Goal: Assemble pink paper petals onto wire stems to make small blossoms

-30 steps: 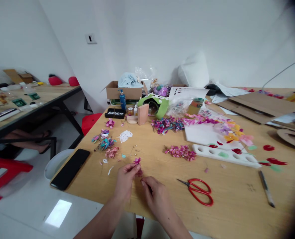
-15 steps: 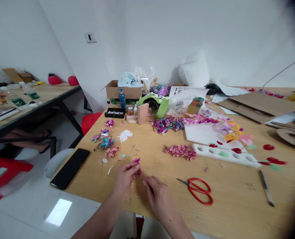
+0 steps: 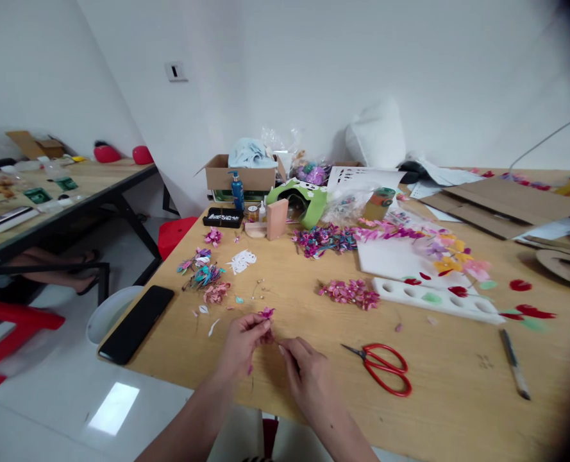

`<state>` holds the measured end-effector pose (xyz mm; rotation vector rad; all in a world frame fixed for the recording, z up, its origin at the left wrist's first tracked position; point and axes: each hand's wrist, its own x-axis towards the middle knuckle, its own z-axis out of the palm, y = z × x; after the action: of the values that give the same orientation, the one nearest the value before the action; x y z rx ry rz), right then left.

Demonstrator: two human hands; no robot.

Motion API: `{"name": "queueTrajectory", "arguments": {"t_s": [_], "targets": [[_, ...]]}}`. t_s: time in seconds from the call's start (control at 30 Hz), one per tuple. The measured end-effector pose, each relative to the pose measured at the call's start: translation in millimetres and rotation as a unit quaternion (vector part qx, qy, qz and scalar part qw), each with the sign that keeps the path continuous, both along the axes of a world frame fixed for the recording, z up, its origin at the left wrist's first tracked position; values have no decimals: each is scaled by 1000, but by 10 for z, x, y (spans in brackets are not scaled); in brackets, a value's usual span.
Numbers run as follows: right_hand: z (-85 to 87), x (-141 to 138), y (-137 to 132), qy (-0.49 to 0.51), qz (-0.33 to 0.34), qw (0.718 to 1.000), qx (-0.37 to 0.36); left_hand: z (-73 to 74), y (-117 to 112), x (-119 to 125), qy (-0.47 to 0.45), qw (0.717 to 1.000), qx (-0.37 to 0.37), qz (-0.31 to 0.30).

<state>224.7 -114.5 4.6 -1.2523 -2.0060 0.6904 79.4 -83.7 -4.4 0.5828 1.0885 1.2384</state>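
Near the front edge of the wooden table, my left hand pinches a small magenta artificial flower, whose petals stick out above the fingertips. Just to its right, my right hand is closed, fingertips together on what looks like the flower's thin stem. The stem is too fine to make out clearly. Red-handled scissors lie to the right of my right hand. A bunch of pink flowers rests beyond my hands. White paper cutouts and small heaps of coloured flowers lie to the left.
A black phone lies at the left table edge, above a white bin. On the right are a white palette and a brush pen. A cardboard box and a blue pump bottle stand at the back.
Both hands stay almost in place. My right fingertips have shifted slightly right, and a bit of magenta now shows below my left hand.
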Motion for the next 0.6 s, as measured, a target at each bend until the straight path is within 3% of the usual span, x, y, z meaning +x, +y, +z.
{"name": "queueTrajectory", "arguments": {"t_s": [0.3, 0.43, 0.6], "targets": [[-66, 27, 20, -48, -53, 997, 26, -18, -42, 25, 101, 993, 34, -58], [-60, 34, 10, -70, -65, 995, 38, -8, -35, 27, 113, 992, 33, -52], [-61, 22, 28, -21, -51, 998, 17, -25, -40, 41, 93, 992, 37, -75]]}}
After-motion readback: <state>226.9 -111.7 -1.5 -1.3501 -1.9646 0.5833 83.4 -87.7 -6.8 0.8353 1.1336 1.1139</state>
